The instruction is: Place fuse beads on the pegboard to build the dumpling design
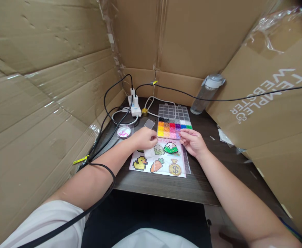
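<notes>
Bead box [172, 126] on dark worktop [199, 184], beyond pattern sheet [148, 166]. Right hand [192, 142]: fingers bent at box's near right corner. Left hand [145, 137]: fingers curled, left of box. Cannot tell whether either grips anything. Cardboard walls [135, 38] surround.

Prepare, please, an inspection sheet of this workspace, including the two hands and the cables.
Surface: dark table, wood-grained.
Job things: bead box, colours in compartments; pattern sheet in front; dish of pink beads at left.
Clutter: bottle at back right; small gold object beside the power strip, kind unclear.
Hands: left hand curled over the sheet; right hand near the box's right front corner, fingertips close together; anything held is unclear.
Cables: black cables near the power strip; one crosses the left forearm.
Surroundings: cardboard walls left, back and right.
</notes>
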{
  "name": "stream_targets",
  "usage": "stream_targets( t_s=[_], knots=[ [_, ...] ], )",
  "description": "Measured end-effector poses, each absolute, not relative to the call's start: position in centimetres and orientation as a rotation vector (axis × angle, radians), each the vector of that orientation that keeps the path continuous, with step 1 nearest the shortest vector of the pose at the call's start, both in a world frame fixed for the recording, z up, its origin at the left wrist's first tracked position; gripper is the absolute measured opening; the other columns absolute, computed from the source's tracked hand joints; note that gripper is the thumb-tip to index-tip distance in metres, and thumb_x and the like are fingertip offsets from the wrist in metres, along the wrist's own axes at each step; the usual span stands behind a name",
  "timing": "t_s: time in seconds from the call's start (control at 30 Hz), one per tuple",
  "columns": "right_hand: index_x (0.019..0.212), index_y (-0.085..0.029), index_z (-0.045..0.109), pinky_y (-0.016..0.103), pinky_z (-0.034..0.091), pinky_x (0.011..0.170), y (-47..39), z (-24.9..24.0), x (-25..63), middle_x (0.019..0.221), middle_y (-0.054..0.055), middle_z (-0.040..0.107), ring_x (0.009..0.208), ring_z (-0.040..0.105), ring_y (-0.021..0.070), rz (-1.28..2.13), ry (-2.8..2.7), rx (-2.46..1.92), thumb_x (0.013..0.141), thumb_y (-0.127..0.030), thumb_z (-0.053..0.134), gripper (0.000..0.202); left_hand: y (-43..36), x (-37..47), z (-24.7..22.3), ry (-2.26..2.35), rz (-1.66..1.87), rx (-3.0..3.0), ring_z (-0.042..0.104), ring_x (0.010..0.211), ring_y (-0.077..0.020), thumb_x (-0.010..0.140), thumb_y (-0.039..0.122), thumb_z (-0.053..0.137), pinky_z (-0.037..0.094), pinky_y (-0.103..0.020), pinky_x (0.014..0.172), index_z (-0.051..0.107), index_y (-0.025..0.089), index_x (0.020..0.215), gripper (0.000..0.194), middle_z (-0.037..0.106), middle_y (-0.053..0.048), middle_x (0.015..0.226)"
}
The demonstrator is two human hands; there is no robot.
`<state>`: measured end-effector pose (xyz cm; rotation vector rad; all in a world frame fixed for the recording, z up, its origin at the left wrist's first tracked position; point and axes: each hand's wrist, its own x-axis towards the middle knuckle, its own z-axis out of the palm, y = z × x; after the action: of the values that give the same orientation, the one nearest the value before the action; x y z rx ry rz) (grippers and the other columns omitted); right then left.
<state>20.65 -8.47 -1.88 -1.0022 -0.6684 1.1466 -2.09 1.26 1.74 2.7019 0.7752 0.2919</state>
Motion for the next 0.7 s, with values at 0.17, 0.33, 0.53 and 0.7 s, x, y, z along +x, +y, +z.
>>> stream_targets(
  t_s=[0.17,0.33,0.53,0.7],
  knots=[
    [0.081,-0.018,0.074,0.021,0.046,0.045,-8.57,-1.85,20.67,0.055,-0.003,0.062,0.046,0.052,0.0066,1.173,-0.693,-0.997,0.059,-0.019,0.087,0.026,1.26,-2.08,1.76,0.769,0.284,2.707,0.057,0.059,-0.0149,0.079,0.025,0.052,0.035,-0.026,0.057,0.071,0.015,0.071,0.023,0.069,-0.006,0.066],
    [0.078,-0.017,0.074,0.021,0.049,0.046,-8.55,-1.66,20.42,0.056,-0.001,0.064,0.048,0.056,0.0084,1.162,-0.685,-1.014,0.058,-0.021,0.088,0.025,1.21,-1.97,1.78,0.776,0.275,2.700,0.057,0.060,-0.0151,0.079,0.026,0.052,0.035,-0.027,0.057,0.070,0.015,0.071,0.023,0.069,-0.006,0.066],
    [0.074,-0.017,0.072,0.024,0.059,0.062,-8.28,-1.64,20.63,0.070,0.002,0.073,0.060,0.066,0.0116,1.093,-0.649,-1.015,0.056,-0.023,0.090,0.026,1.04,-1.93,2.00,0.777,0.267,2.676,0.057,0.059,-0.0140,0.078,0.023,0.052,0.036,-0.026,0.058,0.070,0.015,0.071,0.022,0.068,-0.005,0.066],
    [0.076,-0.017,0.072,0.026,0.062,0.071,-8.30,-1.71,20.57,0.073,0.003,0.075,0.066,0.071,0.0135,1.100,-0.639,-1.012,0.057,-0.021,0.089,0.026,1.01,-1.91,2.01,0.773,0.255,2.674,0.055,0.058,-0.0130,0.079,0.023,0.052,0.035,-0.026,0.057,0.070,0.015,0.070,0.022,0.067,-0.005,0.064]
  ],
)
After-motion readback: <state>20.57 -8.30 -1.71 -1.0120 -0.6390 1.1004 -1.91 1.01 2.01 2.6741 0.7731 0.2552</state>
